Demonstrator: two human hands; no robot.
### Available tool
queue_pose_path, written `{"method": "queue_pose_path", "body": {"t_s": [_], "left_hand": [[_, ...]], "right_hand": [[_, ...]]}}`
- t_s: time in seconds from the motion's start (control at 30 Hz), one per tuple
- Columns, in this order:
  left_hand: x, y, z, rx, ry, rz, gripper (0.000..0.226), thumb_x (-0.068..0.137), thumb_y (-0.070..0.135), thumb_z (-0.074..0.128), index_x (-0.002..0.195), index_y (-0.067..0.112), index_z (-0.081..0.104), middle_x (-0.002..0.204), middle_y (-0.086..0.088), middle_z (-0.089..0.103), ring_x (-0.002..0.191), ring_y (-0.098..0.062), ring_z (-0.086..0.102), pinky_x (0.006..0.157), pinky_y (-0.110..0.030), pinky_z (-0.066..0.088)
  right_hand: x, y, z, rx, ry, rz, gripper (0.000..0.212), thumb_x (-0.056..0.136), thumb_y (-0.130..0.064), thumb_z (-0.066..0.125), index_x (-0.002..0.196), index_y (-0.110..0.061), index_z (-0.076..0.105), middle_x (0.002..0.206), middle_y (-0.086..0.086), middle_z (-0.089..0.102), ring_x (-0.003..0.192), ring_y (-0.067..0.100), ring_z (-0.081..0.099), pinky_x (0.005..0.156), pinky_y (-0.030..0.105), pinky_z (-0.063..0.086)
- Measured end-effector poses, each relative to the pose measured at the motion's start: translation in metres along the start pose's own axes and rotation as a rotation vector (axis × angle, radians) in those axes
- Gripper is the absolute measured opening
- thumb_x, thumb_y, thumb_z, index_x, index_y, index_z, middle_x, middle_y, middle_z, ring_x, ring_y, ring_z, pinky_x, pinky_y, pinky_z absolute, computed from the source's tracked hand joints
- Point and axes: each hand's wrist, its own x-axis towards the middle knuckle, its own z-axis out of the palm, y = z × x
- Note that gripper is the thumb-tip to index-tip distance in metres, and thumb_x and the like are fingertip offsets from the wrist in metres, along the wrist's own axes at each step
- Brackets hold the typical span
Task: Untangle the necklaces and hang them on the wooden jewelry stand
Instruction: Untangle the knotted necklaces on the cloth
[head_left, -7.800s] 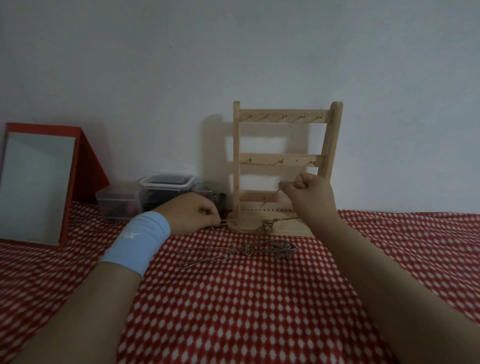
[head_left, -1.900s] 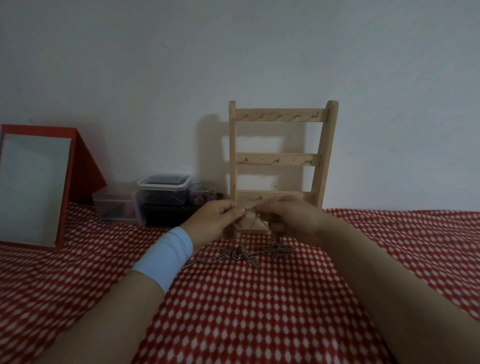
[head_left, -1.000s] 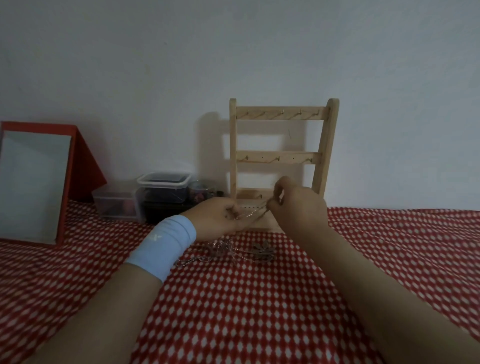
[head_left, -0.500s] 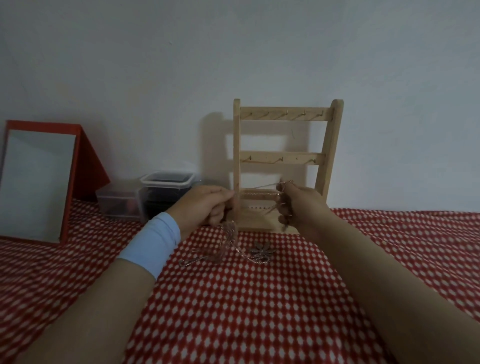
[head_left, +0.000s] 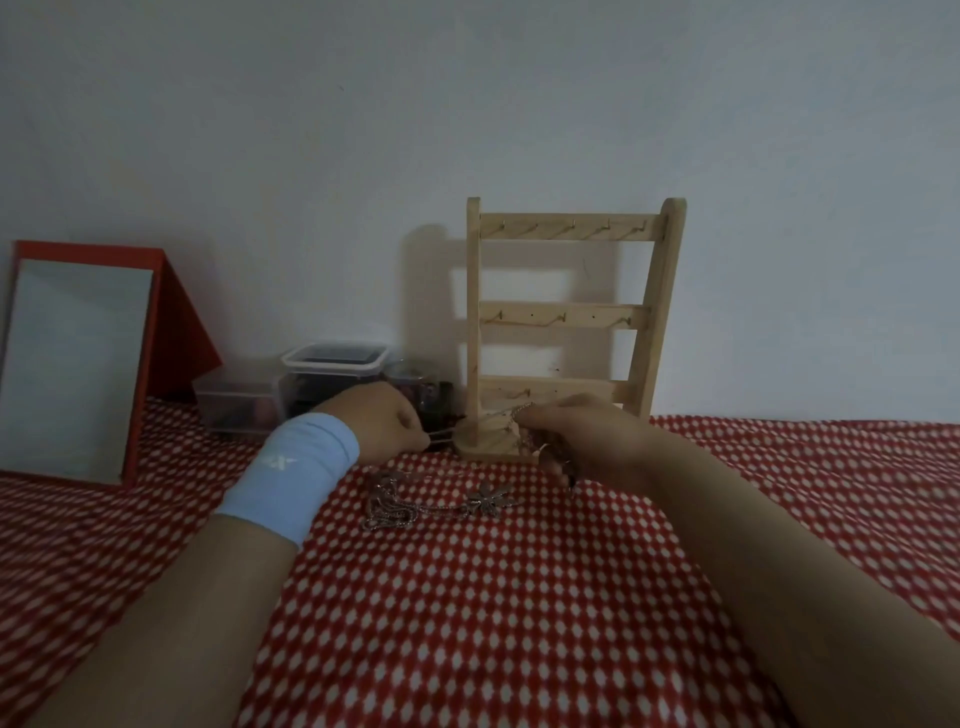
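Silver chain (head_left: 457, 434) runs taut between your hands, likely to draw the knot open: left hand (head_left: 384, 423) and right hand (head_left: 571, 441) both pinch it before the wooden jewelry stand (head_left: 566, 322). The remaining necklaces (head_left: 431, 504) lie on the red-checked table (head_left: 493, 623), just below your fingers (head_left: 558, 465).

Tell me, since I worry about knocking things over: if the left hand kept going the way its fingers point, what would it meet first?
Probably the wooden jewelry stand: the left hand points right, toward its rounded base, which looks close, though depth is unclear.
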Motion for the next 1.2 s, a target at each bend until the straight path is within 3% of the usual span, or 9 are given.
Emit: {"method": "queue_pose_path", "body": {"t_s": [0.07,0.13,0.23,0.33,0.47,0.67,0.87,1.07,1.2], "left_hand": [[0.002,0.009,0.01,-0.044,0.083,0.097,0.013,0.089,0.028,0.065,0.099,0.025,0.074,0.1,0.014,0.066,0.1,-0.01,0.062,0.095,-0.027,0.047],[0.003,0.023,0.02,-0.264,0.139,0.185,0.005,0.089,0.024,0.065,0.09,0.027,0.068,0.094,0.014,0.066,0.093,-0.011,0.064,0.091,-0.029,0.051],[0.002,0.041,0.032,-0.534,0.117,0.249,0.004,0.085,0.023,0.067,0.082,0.023,0.068,0.085,0.004,0.072,0.084,-0.014,0.068,0.089,-0.035,0.055],[0.001,0.045,0.04,-0.607,0.087,0.279,0.018,0.077,0.034,0.078,0.087,0.024,0.067,0.088,0.006,0.072,0.084,-0.008,0.067,0.083,-0.026,0.055],[0.004,0.041,0.042,-0.618,0.101,0.27,0.017,0.078,0.024,0.08,0.09,0.022,0.068,0.084,0.004,0.074,0.082,-0.008,0.07,0.079,-0.022,0.052],[0.009,0.031,0.041,-0.62,0.098,0.325,0.008,0.093,0.016,0.061,0.094,0.024,0.062,0.084,-0.003,0.076,0.085,-0.017,0.072,0.086,-0.03,0.052],[0.009,0.033,0.043,-0.512,0.059,0.358,0.02,0.097,0.016,0.056,0.104,0.022,0.073,0.09,0.007,0.074,0.089,0.0,0.067,0.09,-0.017,0.047],[0.01,0.04,0.048,-0.416,0.041,0.318,0.026,0.1,0.018,0.046,0.088,0.03,0.066,0.1,0.005,0.068,0.097,-0.009,0.062,0.092,-0.027,0.048],[0.01,0.042,0.05,-0.493,0.027,0.267,0.028,0.1,0.016,0.043,0.083,0.027,0.063,0.089,0.003,0.064,0.088,-0.013,0.058,0.086,-0.031,0.047]], "right_hand": [[0.0,0.0,0.0,0.077,-0.08,0.041,0.029,0.103,-0.028,0.057,0.099,-0.002,0.067,0.068,0.002,0.068,0.056,0.014,0.053,0.064,0.031,0.045],[0.002,0.001,-0.001,0.142,-0.114,0.068,0.031,0.102,-0.028,0.058,0.107,0.001,0.066,0.072,0.005,0.069,0.058,0.014,0.054,0.066,0.031,0.045],[0.003,0.001,-0.003,0.201,-0.103,0.084,0.03,0.102,-0.026,0.058,0.112,0.002,0.065,0.074,0.006,0.069,0.058,0.014,0.052,0.059,0.028,0.044],[0.002,0.0,-0.006,0.199,-0.105,0.067,0.032,0.103,-0.025,0.057,0.113,0.004,0.066,0.068,0.003,0.065,0.055,0.013,0.053,0.051,0.024,0.047],[0.003,0.001,-0.011,0.204,-0.104,0.084,0.028,0.099,-0.022,0.062,0.111,0.002,0.07,0.081,0.008,0.069,0.058,0.013,0.057,0.053,0.024,0.05],[0.007,0.004,-0.015,0.054,-0.09,0.13,0.031,0.103,-0.029,0.055,0.115,-0.002,0.067,0.091,0.009,0.073,0.072,0.02,0.066,0.068,0.031,0.053],[0.008,0.005,-0.016,-0.082,-0.035,0.121,0.032,0.104,-0.031,0.052,0.112,-0.004,0.066,0.086,0.008,0.075,0.062,0.019,0.06,0.069,0.036,0.051],[0.004,0.005,-0.008,-0.328,-0.033,0.099,0.032,0.106,-0.038,0.047,0.105,-0.014,0.067,0.097,0.006,0.075,0.072,0.019,0.068,0.072,0.033,0.057],[0.006,0.006,-0.011,-0.343,-0.031,0.08,0.03,0.102,-0.04,0.057,0.108,-0.013,0.068,0.101,0.004,0.074,0.077,0.018,0.073,0.068,0.03,0.057]]}}
